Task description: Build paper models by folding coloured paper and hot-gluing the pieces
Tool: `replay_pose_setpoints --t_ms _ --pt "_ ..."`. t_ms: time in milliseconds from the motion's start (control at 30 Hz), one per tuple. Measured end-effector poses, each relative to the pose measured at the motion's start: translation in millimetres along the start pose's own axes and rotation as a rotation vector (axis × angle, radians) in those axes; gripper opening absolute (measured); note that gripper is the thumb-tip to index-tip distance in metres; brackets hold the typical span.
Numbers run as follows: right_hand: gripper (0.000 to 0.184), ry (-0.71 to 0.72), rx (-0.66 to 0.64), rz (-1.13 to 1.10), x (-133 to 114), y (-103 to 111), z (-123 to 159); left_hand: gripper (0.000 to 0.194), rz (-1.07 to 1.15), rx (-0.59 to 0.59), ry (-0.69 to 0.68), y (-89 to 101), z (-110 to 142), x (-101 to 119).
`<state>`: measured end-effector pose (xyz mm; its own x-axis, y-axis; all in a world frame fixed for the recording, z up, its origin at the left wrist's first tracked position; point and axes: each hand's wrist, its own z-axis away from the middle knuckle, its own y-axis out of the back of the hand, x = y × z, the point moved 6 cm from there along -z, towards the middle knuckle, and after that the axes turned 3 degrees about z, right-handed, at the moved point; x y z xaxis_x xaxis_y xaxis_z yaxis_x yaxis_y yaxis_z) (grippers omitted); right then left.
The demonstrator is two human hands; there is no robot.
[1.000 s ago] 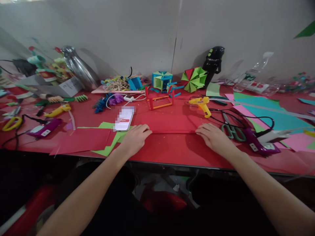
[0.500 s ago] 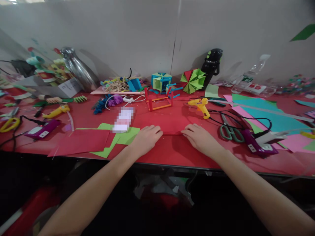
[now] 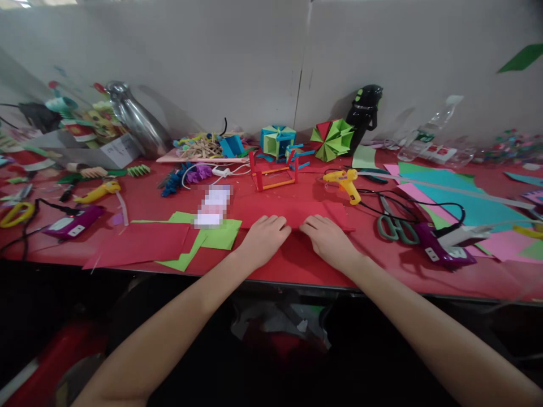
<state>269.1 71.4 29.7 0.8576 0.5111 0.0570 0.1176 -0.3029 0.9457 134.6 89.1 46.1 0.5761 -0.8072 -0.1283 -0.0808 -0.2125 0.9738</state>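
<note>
A folded sheet of red paper point(image 3: 292, 210) lies on the red tabletop in front of me, its near edge along my fingers. My left hand point(image 3: 263, 240) is closed over that edge, left of the middle. Just to the right, my right hand point(image 3: 328, 237) grips the same edge with bent fingers. A narrow gap parts the two hands. The thumbs and the underside of the paper are mostly hidden. Beside my left hand are light green paper point(image 3: 223, 233) and more red sheets point(image 3: 144, 243).
Beyond the paper stand a red and orange stick frame point(image 3: 275, 181) and a yellow glue gun point(image 3: 345, 183). Scissors point(image 3: 396, 226) and a purple power socket point(image 3: 445, 249) with cables lie right. A blurred-out white item point(image 3: 212, 208) is left. The table's front edge point(image 3: 305, 288) is close.
Both hands have slid inward along the red paper's near edge, closer together. More of the paper's right end now shows beyond my right hand.
</note>
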Motion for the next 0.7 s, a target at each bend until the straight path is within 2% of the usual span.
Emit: replay_pose_setpoints --t_ms 167,267,467,700 --pt "0.035 -0.008 -0.009 -0.02 -3.4 -0.3 -2.3 0.023 0.031 -0.026 0.006 1.0 -2.5 5.6" --pt "0.036 -0.022 0.001 -0.138 2.8 -0.7 -4.7 0.025 0.083 -0.049 0.047 -1.7 -4.2 -0.3" --pt "0.014 -0.099 -0.016 -0.355 25.2 4.3 -4.1 0.028 0.118 -0.115 0.129 -6.0 -3.5 -12.6" --pt "0.012 -0.055 -0.128 -0.432 60.1 11.5 22.8 0.018 0.072 -0.095 0.053 -2.0 9.7 -17.4"
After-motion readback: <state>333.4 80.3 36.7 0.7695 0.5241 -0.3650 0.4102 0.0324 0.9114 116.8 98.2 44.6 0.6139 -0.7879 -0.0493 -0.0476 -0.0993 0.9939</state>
